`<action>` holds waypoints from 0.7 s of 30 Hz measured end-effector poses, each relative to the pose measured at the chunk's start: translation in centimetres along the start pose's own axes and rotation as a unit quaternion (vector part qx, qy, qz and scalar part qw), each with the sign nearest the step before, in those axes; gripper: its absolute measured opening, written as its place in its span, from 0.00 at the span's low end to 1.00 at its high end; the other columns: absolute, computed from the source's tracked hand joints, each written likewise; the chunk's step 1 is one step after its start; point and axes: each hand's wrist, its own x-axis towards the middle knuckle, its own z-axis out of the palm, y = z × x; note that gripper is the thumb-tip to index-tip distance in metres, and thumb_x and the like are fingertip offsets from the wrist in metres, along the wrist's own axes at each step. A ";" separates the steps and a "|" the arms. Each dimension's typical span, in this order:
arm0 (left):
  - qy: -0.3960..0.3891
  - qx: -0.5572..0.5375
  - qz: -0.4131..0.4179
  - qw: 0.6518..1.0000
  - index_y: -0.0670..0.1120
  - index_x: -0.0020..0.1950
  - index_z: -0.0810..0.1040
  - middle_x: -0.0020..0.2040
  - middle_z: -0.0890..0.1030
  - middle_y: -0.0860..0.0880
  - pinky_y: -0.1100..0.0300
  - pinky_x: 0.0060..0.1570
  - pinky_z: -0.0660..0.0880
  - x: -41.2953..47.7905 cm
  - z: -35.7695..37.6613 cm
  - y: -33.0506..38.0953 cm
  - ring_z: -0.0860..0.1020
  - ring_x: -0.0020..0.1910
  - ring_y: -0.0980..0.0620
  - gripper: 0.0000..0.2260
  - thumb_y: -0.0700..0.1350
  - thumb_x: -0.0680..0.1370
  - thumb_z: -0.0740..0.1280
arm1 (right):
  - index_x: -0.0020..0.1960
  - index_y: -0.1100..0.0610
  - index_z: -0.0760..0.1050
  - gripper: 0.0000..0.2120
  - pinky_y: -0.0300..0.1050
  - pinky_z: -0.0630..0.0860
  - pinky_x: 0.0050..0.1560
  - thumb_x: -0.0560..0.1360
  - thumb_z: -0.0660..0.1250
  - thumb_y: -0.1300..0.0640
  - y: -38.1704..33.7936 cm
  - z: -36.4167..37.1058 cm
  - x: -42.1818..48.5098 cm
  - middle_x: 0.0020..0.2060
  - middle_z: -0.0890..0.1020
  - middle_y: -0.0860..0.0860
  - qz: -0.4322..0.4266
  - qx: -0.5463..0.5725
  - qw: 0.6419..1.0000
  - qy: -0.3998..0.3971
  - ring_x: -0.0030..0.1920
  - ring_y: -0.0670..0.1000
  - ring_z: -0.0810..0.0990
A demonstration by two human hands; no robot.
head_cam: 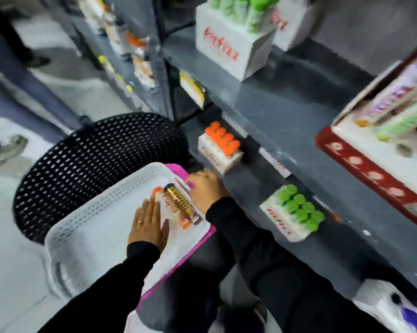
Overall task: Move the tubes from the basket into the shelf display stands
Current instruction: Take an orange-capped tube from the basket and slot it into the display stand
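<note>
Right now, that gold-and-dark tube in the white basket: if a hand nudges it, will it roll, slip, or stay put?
The gold-and-dark tube looks round and lies on its side, so a sideways nudge would probably roll it. Its surface shows a sheen, so it may be slippery. It lies against another tube near the white basket rim, beside the left hand, which likely limits travel.

So the basket (87, 236) is parked on a chair (94, 150), just left of the shelf (286, 121). A couple of tubes (181, 204) are lying in the basket's far right corner, with the left hand (149, 222) laid flat beside them and the right hand (206, 188) placed at the basket's right edge. Two display stands (220, 150) are seen on a lower shelf to the right, one behind the other. Another stand (229, 49) is set further back on the upper shelf.
</note>
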 end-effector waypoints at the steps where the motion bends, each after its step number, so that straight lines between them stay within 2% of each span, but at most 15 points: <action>1: -0.009 0.008 -0.034 0.999 0.34 0.67 0.66 0.69 0.68 0.37 0.53 0.68 0.52 -0.9 0.6 -1.5 0.67 0.68 0.39 0.36 0.60 0.77 0.36 | 0.50 0.65 0.82 0.19 0.54 0.77 0.53 0.72 0.56 0.58 -0.5 1.2 0.8 0.50 0.83 0.65 0.001 -0.009 1.000 -0.030 0.53 0.63 0.80; 3: -0.033 0.018 -0.095 0.995 0.37 0.71 0.58 0.73 0.59 0.40 0.53 0.71 0.49 -2.2 2.0 -3.9 0.58 0.73 0.42 0.39 0.62 0.73 0.35 | 0.53 0.64 0.80 0.22 0.53 0.75 0.52 0.74 0.54 0.53 -0.9 4.1 2.6 0.52 0.83 0.64 0.012 -0.034 0.997 -0.069 0.54 0.62 0.80; 4: -0.045 0.013 -0.118 0.992 0.38 0.72 0.55 0.74 0.56 0.41 0.51 0.72 0.49 -2.7 2.5 -4.5 0.54 0.73 0.42 0.38 0.61 0.71 0.36 | 0.54 0.63 0.79 0.18 0.52 0.75 0.52 0.76 0.56 0.54 -0.8 5.5 3.4 0.53 0.82 0.62 0.009 -0.052 0.995 -0.083 0.55 0.61 0.79; 6: -0.045 -0.003 -0.155 0.987 0.38 0.72 0.55 0.74 0.56 0.40 0.48 0.72 0.51 -3.2 3.5 -5.4 0.54 0.73 0.41 0.37 0.59 0.70 0.39 | 0.57 0.61 0.77 0.12 0.51 0.75 0.54 0.77 0.60 0.60 -1.0 8.4 5.1 0.55 0.81 0.60 -0.001 -0.086 0.989 -0.117 0.58 0.61 0.78; 8: -0.059 -0.001 -0.174 0.983 0.38 0.73 0.54 0.75 0.54 0.41 0.49 0.72 0.49 -3.5 4.7 -5.9 0.53 0.74 0.42 0.36 0.59 0.71 0.39 | 0.60 0.60 0.74 0.12 0.52 0.73 0.58 0.77 0.60 0.61 -1.4 10.6 6.3 0.57 0.79 0.59 -0.002 -0.118 0.984 -0.136 0.61 0.61 0.73; 10: -0.057 0.009 -0.171 0.984 0.37 0.72 0.54 0.74 0.53 0.42 0.54 0.72 0.42 -3.8 5.5 -6.1 0.53 0.73 0.42 0.34 0.59 0.75 0.38 | 0.63 0.58 0.70 0.15 0.55 0.70 0.60 0.78 0.62 0.56 -1.8 12.3 7.2 0.61 0.76 0.57 0.005 -0.174 0.977 -0.119 0.64 0.62 0.68; 12: -0.062 0.021 -0.171 0.983 0.35 0.71 0.54 0.73 0.53 0.42 0.59 0.70 0.35 -4.0 5.9 -6.3 0.54 0.72 0.43 0.33 0.59 0.77 0.36 | 0.65 0.58 0.69 0.19 0.55 0.67 0.61 0.77 0.64 0.53 -2.0 14.0 8.1 0.62 0.75 0.57 0.011 -0.218 0.971 -0.096 0.64 0.62 0.66; 14: -0.067 0.026 -0.175 0.982 0.36 0.70 0.52 0.72 0.54 0.42 0.60 0.69 0.33 -4.1 6.0 -6.5 0.54 0.71 0.44 0.31 0.59 0.78 0.37 | 0.65 0.59 0.68 0.19 0.54 0.63 0.61 0.77 0.64 0.55 -2.1 15.3 8.6 0.60 0.77 0.57 0.008 -0.251 0.964 -0.083 0.63 0.61 0.67; 16: -0.061 0.029 -0.175 0.982 0.38 0.70 0.50 0.72 0.53 0.43 0.60 0.69 0.33 -4.2 6.2 -6.6 0.52 0.71 0.44 0.30 0.59 0.78 0.37 | 0.63 0.61 0.69 0.16 0.53 0.57 0.58 0.76 0.61 0.62 -2.3 16.0 8.9 0.56 0.80 0.57 0.011 -0.261 0.963 -0.073 0.63 0.60 0.67; 18: -0.064 0.032 -0.179 0.981 0.39 0.71 0.49 0.73 0.52 0.43 0.60 0.69 0.32 -4.2 6.2 -6.6 0.51 0.71 0.45 0.30 0.59 0.78 0.36 | 0.60 0.61 0.71 0.15 0.54 0.59 0.59 0.74 0.60 0.65 -2.5 16.0 8.9 0.53 0.81 0.56 0.016 -0.243 0.967 -0.075 0.63 0.60 0.66; 21: -0.078 0.025 -0.189 0.978 0.38 0.70 0.51 0.73 0.55 0.42 0.59 0.70 0.35 -4.3 6.3 -6.5 0.55 0.71 0.45 0.29 0.58 0.78 0.39 | 0.57 0.60 0.72 0.13 0.52 0.65 0.59 0.73 0.62 0.65 -3.3 14.6 8.5 0.52 0.82 0.55 0.018 -0.196 0.976 -0.090 0.62 0.60 0.66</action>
